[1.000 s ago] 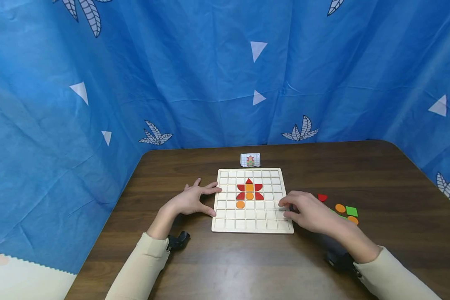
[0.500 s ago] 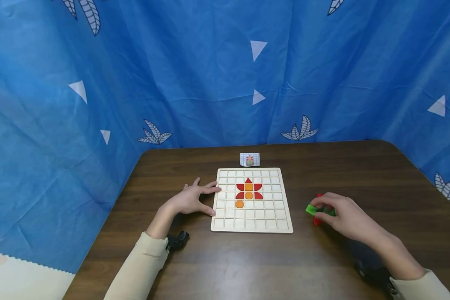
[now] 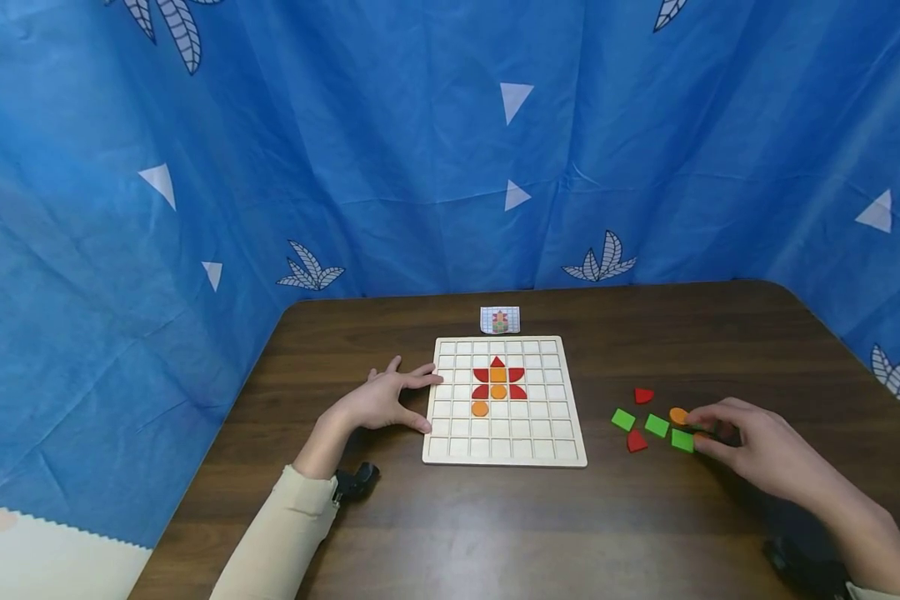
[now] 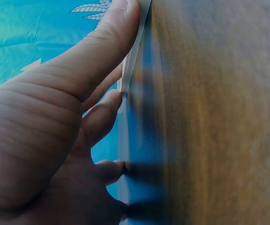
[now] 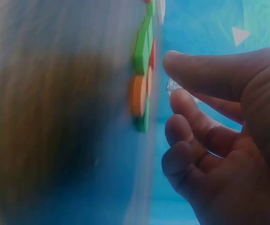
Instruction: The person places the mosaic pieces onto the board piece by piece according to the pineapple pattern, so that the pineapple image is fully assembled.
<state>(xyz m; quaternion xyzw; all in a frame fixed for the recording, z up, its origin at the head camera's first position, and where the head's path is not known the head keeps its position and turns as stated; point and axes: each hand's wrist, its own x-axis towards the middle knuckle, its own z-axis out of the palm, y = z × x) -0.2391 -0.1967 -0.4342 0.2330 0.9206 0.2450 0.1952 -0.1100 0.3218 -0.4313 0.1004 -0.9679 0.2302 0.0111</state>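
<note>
A pale gridded board (image 3: pixel 532 433) lies mid-table, with red and orange pieces set in a flower-like pattern. One orange disc (image 3: pixel 480 408) sits lower left of the pattern. My left hand (image 3: pixel 382 400) rests with spread fingers along the board's left edge; the left wrist view shows its thumb (image 4: pixel 118 28) at that edge. Over at the right, my right hand (image 3: pixel 768 450) hovers above loose pieces, thumb and fingers apart with nothing between them. Near its fingertips are a loose orange disc (image 3: pixel 677 415) and a green square (image 3: pixel 682 441). The hand partly hides other pieces.
More green squares (image 3: pixel 623 419) and two red curved pieces (image 3: pixel 643 396) lie between the board and my right hand. A small printed pattern card (image 3: pixel 499 320) lies behind the board. A blue curtain (image 3: pixel 420 167) hangs beyond the wooden table (image 3: pixel 495 533).
My right hand has moved rightward from the board's right edge, past the green squares, to the far side of the loose pieces. The left hand and board stay put.
</note>
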